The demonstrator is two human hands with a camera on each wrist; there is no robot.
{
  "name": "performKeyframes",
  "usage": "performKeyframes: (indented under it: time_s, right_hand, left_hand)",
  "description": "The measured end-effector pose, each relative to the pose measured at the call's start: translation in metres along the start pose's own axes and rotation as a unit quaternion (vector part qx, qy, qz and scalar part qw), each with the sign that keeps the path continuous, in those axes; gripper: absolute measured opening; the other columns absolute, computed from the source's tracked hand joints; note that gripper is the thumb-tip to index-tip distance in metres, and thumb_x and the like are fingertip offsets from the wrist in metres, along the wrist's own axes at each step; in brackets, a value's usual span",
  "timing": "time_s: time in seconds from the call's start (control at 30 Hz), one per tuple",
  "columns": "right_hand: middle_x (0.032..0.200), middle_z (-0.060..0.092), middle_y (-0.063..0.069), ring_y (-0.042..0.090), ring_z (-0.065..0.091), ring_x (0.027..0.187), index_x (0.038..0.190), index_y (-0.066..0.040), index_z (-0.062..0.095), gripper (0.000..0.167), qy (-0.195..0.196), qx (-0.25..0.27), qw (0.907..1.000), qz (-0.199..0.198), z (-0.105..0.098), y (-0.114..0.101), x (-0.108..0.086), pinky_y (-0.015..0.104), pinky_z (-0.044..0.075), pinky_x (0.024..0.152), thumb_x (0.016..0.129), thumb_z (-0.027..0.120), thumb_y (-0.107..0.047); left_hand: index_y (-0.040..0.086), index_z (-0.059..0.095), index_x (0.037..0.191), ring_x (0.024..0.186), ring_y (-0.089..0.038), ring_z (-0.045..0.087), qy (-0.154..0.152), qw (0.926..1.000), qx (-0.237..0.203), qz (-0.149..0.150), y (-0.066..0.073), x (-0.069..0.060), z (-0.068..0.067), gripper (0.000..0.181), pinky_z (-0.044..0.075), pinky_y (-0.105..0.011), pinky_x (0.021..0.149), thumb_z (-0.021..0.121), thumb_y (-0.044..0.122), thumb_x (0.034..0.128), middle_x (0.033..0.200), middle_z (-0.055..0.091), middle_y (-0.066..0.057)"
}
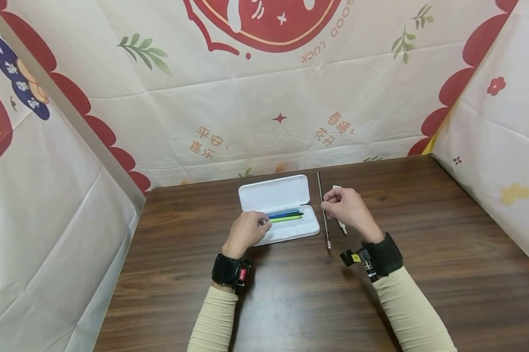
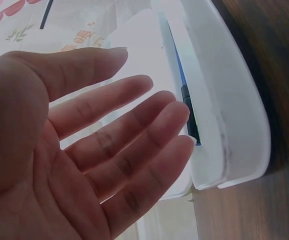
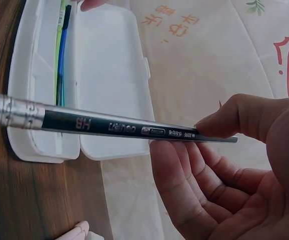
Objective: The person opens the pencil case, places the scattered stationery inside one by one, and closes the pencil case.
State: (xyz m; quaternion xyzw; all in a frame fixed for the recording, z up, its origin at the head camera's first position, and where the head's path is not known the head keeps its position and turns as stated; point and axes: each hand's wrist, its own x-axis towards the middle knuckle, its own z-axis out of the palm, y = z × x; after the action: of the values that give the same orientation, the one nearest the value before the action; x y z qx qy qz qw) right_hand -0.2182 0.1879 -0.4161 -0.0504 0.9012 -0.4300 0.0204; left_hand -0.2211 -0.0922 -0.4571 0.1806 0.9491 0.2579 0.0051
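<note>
My right hand (image 1: 351,209) pinches a dark HB pencil (image 3: 119,127) between thumb and fingers. The pencil has a metal band and a pale eraser end, which points toward the near side of the table. An open white pencil case (image 1: 274,193) lies just left of it, lid folded back. Inside the case, blue, black and bright green pens (image 1: 286,219) lie side by side. At the case's left end is my left hand (image 1: 244,231); its fingers are loosely bent with nothing between them, and the fingertips are close to the case's edge.
A slim white-and-pinkish item (image 1: 342,227), its kind unclear, lies on the table to the right of the pencil, partly behind my right hand. The brown wood-grain table (image 1: 290,298) ends at a printed cloth (image 1: 255,98) at the back, with cloth on both sides too.
</note>
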Motion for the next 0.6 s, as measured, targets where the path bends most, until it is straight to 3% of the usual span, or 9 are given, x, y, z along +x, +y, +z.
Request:
performKeyframes:
  time_s: [0.33,0.6]
  right_hand:
    - [0.086,0.069,0.015,0.026,0.07,0.07,0.103,0.004,0.064,0.018,0.004,0.019,0.9998,-0.008,0.009,-0.004,-0.002,0.03,0.051,0.061,0.091,0.062,-0.009]
    - [0.087,0.068,0.016,0.034,0.07,0.075,0.104,0.005,0.064,0.018,0.001,0.034,0.9994,-0.008,0.015,-0.001,-0.001,0.034,0.057,0.066,0.092,0.064,-0.009]
  left_hand:
    - [0.011,0.078,0.1,0.084,-0.016,0.067,-0.007,1.0,0.0,-0.005,0.0,0.001,0.0,0.016,0.052,-0.033,0.071,0.069,0.023,0.0933,0.093,0.074,-0.004]
    - [0.01,0.077,0.101,0.085,-0.017,0.068,-0.007,1.0,-0.006,-0.003,0.0,0.001,0.0,0.017,0.053,-0.033,0.072,0.069,0.023,0.0933,0.094,0.075,-0.004]
